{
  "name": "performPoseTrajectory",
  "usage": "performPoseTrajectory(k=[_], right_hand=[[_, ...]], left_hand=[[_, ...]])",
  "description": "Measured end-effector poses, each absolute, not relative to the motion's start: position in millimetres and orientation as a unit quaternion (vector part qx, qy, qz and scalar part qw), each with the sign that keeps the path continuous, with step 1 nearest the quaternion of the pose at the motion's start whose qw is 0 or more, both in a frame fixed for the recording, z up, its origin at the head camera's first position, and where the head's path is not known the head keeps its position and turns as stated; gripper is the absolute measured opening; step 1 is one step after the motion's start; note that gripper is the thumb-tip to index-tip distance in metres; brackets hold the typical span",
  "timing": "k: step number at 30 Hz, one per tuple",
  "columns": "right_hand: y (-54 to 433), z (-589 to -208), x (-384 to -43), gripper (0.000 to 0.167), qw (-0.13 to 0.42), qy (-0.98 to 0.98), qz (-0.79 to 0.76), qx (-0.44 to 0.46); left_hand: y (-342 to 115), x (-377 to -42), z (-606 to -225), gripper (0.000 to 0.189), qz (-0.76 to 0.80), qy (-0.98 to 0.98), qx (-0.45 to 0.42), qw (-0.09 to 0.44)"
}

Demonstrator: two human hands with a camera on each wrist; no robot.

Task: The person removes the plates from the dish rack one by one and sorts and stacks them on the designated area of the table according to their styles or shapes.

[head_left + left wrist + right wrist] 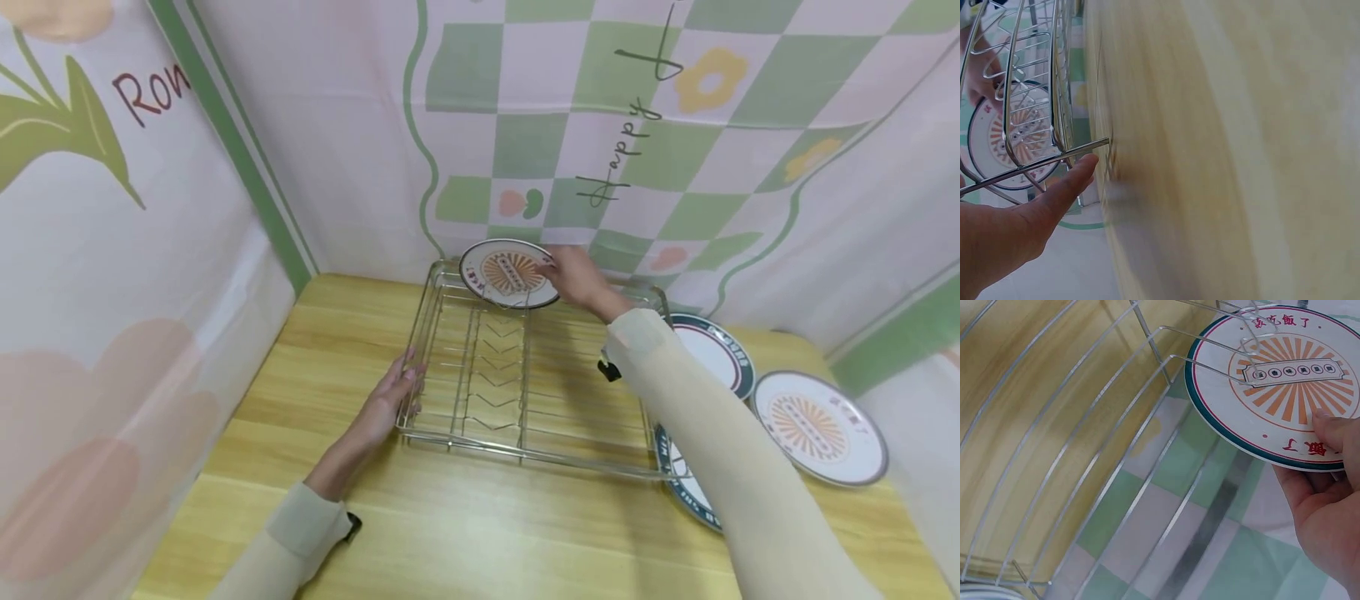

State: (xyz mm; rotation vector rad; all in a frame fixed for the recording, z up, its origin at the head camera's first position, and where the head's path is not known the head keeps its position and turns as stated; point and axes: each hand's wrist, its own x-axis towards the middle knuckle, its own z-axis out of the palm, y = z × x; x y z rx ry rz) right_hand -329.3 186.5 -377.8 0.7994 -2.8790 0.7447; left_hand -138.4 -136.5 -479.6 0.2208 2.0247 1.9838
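Observation:
My right hand point(576, 279) pinches the rim of a white plate point(498, 271) with an orange sunburst, thumb on its face and fingers behind. The plate stands tilted at the far end of the zigzag divider wires in a metal dish rack point(525, 454). In the right wrist view, red characters and a dark green rim show on the plate point(1210, 394), with divider wires crossing in front of it. My left hand point(382, 408) holds the left side of the rack, its thumb along a wire point(1041, 164) in the left wrist view. Part of that hand's fingers is hidden.
Right of the rack lie a green-rimmed plate point(716, 354), a sunburst plate point(810, 429) and another green-rimmed plate point(686, 492), partly under the right sleeve. A patterned cloth point(525, 150) hangs behind the wooden table point(465, 533).

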Motion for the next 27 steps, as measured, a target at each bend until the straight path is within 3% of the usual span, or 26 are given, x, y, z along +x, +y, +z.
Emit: performPoseTrajectory(k=[5, 10, 20, 27], right_hand=[[193, -369, -326, 0.023, 0.069, -0.929, 0.246, 0.269], [204, -353, -320, 0.031, 0.073, -0.930, 0.259, 0.251], [237, -315, -300, 0.018, 0.106, -0.928, 0.283, 0.218], [267, -294, -276, 0.025, 0.113, -0.937, 0.288, 0.161]], left_hand=[[-136, -138, -482, 0.062, 0.690, 0.704, 0.074, 0.148], [-135, -138, -481, 0.061, 0.688, 0.707, 0.069, 0.148], [-134, -138, -480, 0.062, 0.688, 0.709, 0.068, 0.142], [-136, -136, -480, 0.063, 0.686, 0.710, 0.066, 0.144]])
